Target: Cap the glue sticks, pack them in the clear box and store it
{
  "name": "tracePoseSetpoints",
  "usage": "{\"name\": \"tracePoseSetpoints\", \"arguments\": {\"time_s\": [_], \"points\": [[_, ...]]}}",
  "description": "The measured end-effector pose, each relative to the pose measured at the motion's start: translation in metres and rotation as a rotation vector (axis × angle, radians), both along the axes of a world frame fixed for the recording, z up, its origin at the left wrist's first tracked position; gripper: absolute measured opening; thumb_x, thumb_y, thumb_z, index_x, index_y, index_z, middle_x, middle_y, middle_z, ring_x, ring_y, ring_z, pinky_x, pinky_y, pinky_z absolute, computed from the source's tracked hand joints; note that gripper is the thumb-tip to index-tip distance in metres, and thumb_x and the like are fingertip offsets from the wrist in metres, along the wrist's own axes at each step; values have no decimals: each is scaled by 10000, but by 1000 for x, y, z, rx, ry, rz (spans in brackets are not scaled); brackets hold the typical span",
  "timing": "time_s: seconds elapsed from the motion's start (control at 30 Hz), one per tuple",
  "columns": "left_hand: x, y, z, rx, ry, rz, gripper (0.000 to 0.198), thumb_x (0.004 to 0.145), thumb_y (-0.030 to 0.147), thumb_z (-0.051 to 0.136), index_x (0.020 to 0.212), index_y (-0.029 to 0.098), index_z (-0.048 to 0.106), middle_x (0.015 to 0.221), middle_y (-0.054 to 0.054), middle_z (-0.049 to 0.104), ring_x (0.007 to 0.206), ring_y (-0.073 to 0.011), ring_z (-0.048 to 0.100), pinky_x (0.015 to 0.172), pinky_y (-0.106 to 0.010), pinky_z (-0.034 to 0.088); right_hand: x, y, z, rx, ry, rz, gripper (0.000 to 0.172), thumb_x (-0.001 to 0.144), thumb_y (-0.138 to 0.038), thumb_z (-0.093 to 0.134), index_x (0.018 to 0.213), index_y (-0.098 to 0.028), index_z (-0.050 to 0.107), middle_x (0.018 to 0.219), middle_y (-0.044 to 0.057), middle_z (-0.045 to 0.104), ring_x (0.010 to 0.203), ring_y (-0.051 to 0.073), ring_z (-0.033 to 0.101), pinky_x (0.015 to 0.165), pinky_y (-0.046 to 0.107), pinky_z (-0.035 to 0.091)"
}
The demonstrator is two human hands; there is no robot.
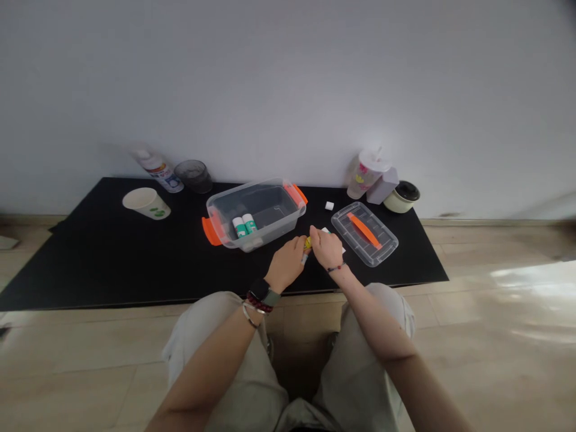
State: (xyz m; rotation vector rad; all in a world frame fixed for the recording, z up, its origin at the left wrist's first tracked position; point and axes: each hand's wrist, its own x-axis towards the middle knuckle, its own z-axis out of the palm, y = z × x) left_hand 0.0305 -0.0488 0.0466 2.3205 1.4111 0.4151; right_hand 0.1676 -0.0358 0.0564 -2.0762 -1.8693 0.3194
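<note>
Close together above the front of the black table [180,264], both my hands are closed around a small yellow tube [308,243] with a pale lower end. My left hand [287,262], with a watch at its wrist, grips it from the left. My right hand [327,247] holds its upper right side; the fingers hide most of the tube. White ends of another object [326,230] peep out behind my right hand. Left of my hands, a clear plastic box [274,230] with orange latches stands uncovered, holding two green-and-white glue sticks [245,225].
The clear lid [375,255] with an orange handle lies right of my hands, near a small white cap [329,206]. Along the wall stand a spray can [159,172], a dark glass [194,177], a flowered tumbler [363,179] and a cream pot [399,202]. A paper cup [147,204] leans at left.
</note>
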Motion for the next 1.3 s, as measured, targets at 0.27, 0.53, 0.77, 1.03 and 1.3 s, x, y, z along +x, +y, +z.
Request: {"name": "tracePoseSetpoints", "arguments": {"time_s": [0.27, 0.53, 0.77, 1.03, 1.3], "points": [[2, 2, 5, -25, -19, -22, 222, 996, 254, 382, 1159, 166, 505, 1131, -141, 632, 1010, -257, 627, 820, -338, 483, 0, -2, -1, 59, 79, -53, 508, 1033, -443, 325, 712, -211, 643, 676, 99, 665, 646, 202, 635, 587, 273, 384], [-13, 8, 17, -445, -483, -246, 308, 1002, 452, 336, 884, 212, 488, 697, -5, 574, 614, -156, 543, 623, -294, 452, 24, -5, 19, 209, 406, 439, 320, 1014, -356, 330, 1021, -210, 614, 758, 9, 645, 673, 142, 604, 667, 227, 414], [-4, 2, 9, -90, -171, -126, 143, 985, 273, 394, 1024, 200, 510, 1032, -102, 635, 960, -247, 627, 835, -355, 478, 9, -5, 15, 78, 202, 182, 371, 944, -182, 326, 1143, -241, 633, 777, 7, 683, 684, 179, 635, 663, 253, 405], [-4, 6, 10, -288, -305, -157, 216, 1016, 379, 346, 986, 213, 481, 878, -54, 636, 773, -209, 628, 709, -321, 466, 14, -6, 14, 89, 369, 197, 330, 998, -363, 350, 1212, -212, 550, 690, -14, 653, 655, 178, 640, 630, 245, 407], [-5, 6, 1, -165, -308, -147, 179, 1000, 334, 386, 1009, 201, 506, 955, -69, 642, 838, -213, 624, 760, -340, 478, 12, -6, 18, 71, 136, 189, 343, 952, -210, 354, 1154, -245, 629, 761, 4, 685, 683, 175, 631, 653, 247, 380]]}}
